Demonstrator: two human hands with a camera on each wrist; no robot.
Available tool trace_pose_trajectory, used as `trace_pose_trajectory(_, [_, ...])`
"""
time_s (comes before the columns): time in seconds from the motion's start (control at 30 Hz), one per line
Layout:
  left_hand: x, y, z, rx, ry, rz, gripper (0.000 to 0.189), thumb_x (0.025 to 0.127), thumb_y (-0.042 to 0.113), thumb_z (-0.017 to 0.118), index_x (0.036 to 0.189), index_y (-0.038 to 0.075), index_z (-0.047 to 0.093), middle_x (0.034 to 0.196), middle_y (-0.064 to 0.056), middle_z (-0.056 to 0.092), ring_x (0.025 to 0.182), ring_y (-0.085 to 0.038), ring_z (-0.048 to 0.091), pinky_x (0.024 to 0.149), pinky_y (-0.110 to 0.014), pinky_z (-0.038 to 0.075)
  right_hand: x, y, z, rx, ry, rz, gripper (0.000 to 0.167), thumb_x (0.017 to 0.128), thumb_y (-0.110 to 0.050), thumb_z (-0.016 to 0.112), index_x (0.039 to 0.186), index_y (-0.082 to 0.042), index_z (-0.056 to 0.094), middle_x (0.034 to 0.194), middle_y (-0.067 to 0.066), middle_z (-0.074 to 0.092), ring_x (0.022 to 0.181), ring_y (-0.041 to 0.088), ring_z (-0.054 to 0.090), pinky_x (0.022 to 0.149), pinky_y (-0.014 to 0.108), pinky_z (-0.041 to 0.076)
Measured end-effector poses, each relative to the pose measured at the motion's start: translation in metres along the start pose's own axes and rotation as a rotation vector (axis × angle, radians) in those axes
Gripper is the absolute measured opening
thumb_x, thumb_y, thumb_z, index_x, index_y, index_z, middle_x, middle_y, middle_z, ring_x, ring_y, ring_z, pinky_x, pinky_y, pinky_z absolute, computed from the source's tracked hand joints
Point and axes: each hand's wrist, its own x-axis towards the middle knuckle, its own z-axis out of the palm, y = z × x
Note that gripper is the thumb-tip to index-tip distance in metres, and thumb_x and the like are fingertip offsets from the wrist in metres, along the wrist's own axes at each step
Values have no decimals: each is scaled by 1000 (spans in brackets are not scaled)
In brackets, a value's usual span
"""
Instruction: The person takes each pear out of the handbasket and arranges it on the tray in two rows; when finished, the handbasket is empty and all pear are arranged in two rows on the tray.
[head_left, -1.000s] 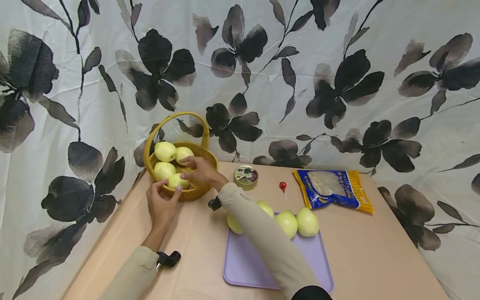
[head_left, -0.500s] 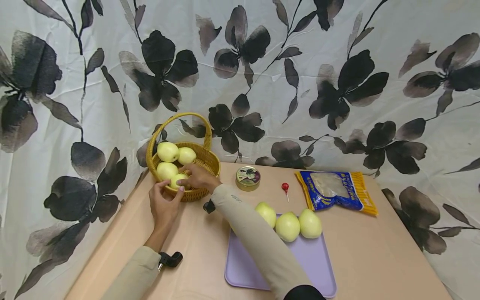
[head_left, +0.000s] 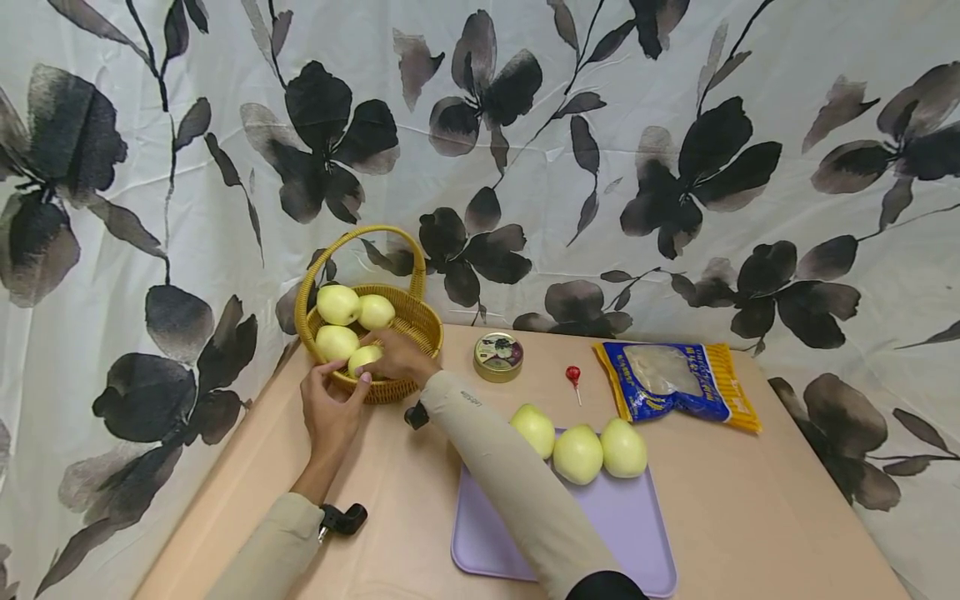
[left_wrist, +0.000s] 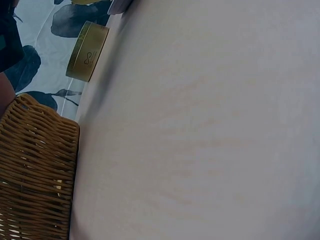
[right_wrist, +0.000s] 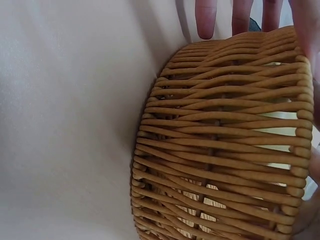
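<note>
In the head view, my right hand (head_left: 400,356) reaches into the yellow wicker basket (head_left: 390,392) and holds the front pale yellow-green apple (head_left: 363,360), thumb on its near side. Its other fingers are partly hidden behind the apple. My left hand (head_left: 332,412) is at the basket's front left rim, thumb and forefinger spread. The right wrist view shows straight left fingers (right_wrist: 205,20) beside the basket wall (right_wrist: 225,125). Several more apples (head_left: 338,305) lie in the basket's left half. In the left wrist view, only the basket's side (left_wrist: 37,170) and a sliver of the right hand show.
A lilac tray (head_left: 491,546) with several apples (head_left: 577,454) at its far edge lies partly under my right sleeve. Behind it are a round tin (head_left: 498,357), a red lollipop (head_left: 573,373) and a blue-yellow food packet (head_left: 675,382). A floral cloth hangs behind the table.
My right hand has lowered a little toward the front of the basket, its fingers moving in around the front apple. The left hand keeps its place at the rim. The view has shifted slightly.
</note>
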Motion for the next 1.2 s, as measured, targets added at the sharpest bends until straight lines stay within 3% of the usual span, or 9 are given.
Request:
trace_pose_trajectory(0.2, [-1, 1, -1, -11, -8, -11, 59, 95, 33, 81, 140, 8, 53, 155, -17, 36, 148, -36, 45, 111, -53, 52, -2, 0, 0, 31, 108, 54, 56, 83, -29, 94, 133, -18, 71, 140, 3, 69, 128, 20, 63, 106, 31, 52])
trace_pose_trajectory(0.53, [-1, -1, 2, 25, -2, -7, 58, 96, 33, 80, 141, 8, 53, 155, -17, 38, 147, -37, 47, 109, -52, 53, -18, -3, -29, 49, 218, -33, 60, 84, -29, 92, 139, -21, 69, 140, 2, 69, 127, 22, 64, 105, 35, 54])
trace_pose_trajectory(0.77, [-3, 1, -1, 53, 4, 1, 57, 96, 33, 80, 141, 8, 54, 155, -17, 39, 146, -38, 47, 105, -51, 53, -45, -5, -56, 147, 243, -81, 61, 84, -26, 93, 139, -23, 68, 140, 3, 64, 115, 20, 62, 95, 35, 56])
trace_pose_trajectory(0.93, [-3, 1, -1, 59, 7, 19, 57, 95, 31, 80, 140, 7, 54, 153, -20, 40, 146, -41, 47, 105, -50, 51, -68, 0, -72, 209, 267, -145, 61, 83, -22, 94, 139, -23, 68, 143, 1, 63, 119, 20, 62, 98, 38, 58])
trace_pose_trajectory(1.2, [-1, -1, 0, 73, 17, 3, 56, 95, 32, 81, 139, 11, 54, 155, -18, 40, 145, -37, 48, 109, -51, 49, -118, 8, -95, 323, 257, -196, 64, 82, -12, 93, 140, -20, 67, 149, 7, 56, 124, 36, 66, 93, 37, 64])
